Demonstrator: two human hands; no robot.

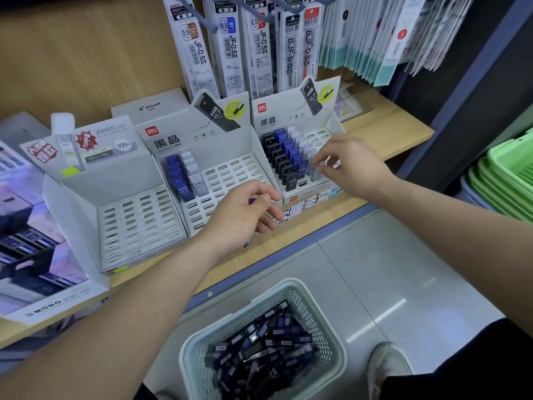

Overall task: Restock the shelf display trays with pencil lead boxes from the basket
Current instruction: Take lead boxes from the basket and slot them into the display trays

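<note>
Right tray point(320, 135), under the right hand point(354, 166): upright rows of black, blue and grey lead boxes point(291, 160), one grey pinched. Middle tray point(230, 174), beyond the left hand point(242, 215): two short rows. Basket point(199, 342) below both hands, heaped.

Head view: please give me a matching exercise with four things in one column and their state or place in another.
1 left tray
2 middle tray
3 right tray
4 basket

A on the floor, holding lead boxes
B black, blue and pale boxes
C no boxes in it
D only blue and pale boxes

Pairs: 1-C, 2-D, 3-B, 4-A
</note>
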